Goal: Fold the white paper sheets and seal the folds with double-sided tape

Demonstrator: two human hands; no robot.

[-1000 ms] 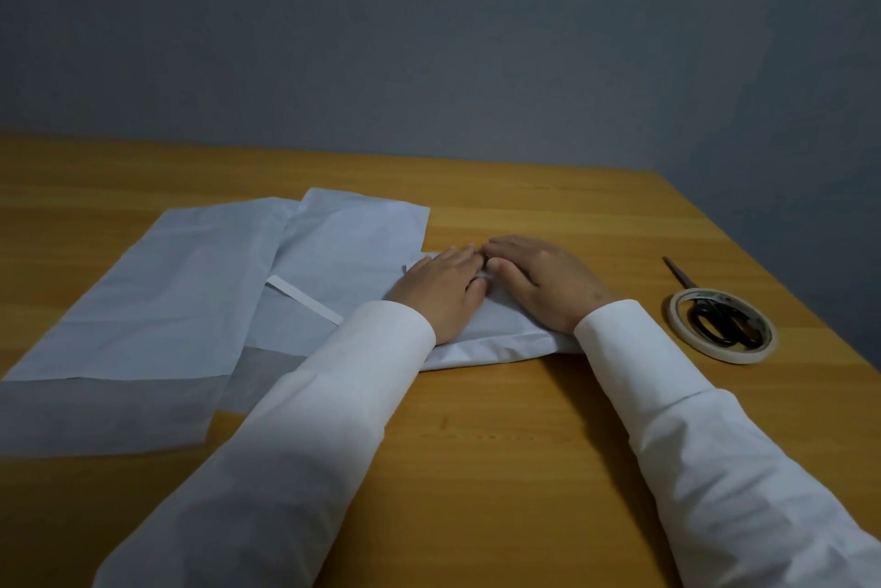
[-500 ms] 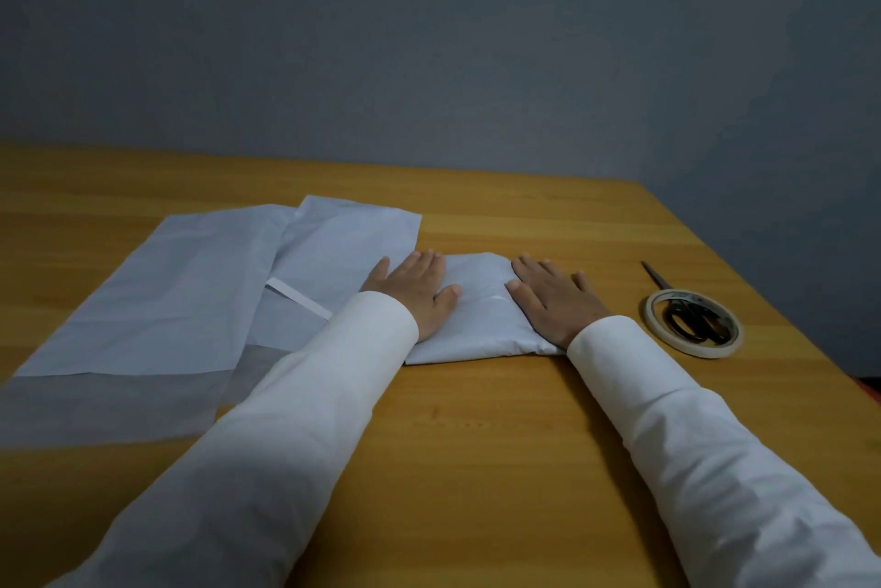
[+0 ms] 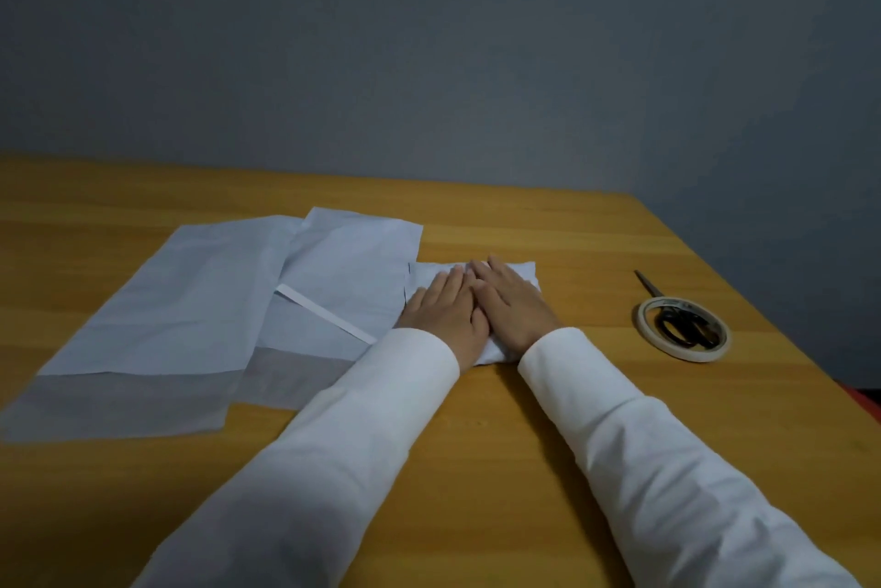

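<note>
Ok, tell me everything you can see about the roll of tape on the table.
The roll of tape is a thin, flat ring, off-white, lying on its side on the wooden table to the right of both hands, which do not touch it. Black-handled scissors rest across it: the handles sit inside its hollow centre and the blades stick out over the far rim. The roll looks intact; no loose end shows.

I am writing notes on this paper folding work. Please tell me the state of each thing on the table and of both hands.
Folded paper: folded small, pressed flat under both hands.
Left hand: flat, fingers straight, pressing the folded paper.
Right hand: flat, beside the left hand, pressing too.
Large sheets: lying flat, overlapping.
Tape strip: lying on a sheet.
Tape roll: flat on the table.
Scissors: closed, handles inside the roll.
</note>
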